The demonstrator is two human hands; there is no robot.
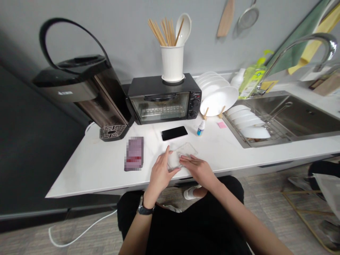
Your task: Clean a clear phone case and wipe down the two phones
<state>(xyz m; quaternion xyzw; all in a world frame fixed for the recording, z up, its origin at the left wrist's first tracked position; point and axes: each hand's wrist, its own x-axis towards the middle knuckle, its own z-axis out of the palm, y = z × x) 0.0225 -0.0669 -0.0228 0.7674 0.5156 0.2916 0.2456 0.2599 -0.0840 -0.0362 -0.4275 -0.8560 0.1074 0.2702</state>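
A clear phone case [189,149] lies on the white counter in front of me. My left hand [160,170] grips its left end, thumb at the near edge and fingers at the far one. On the case, my right hand [196,169] presses with its fingers together; a small whitish bit shows at the fingertips, too small to name. Just beyond the case is a black-screened phone [174,133], lying flat. A small white dropper bottle [201,128] with a blue label stands upright to the phone's right. Left of my left hand lies a purple packet [134,154], its surface blurred.
A toaster oven [162,102] stands at the back, bearing a white utensil holder [172,62]. The water dispenser [87,95] is on the left. Plates [217,97] stand in a rack near the sink [305,117]. A pink sticky note [221,125] lies on the counter [101,173].
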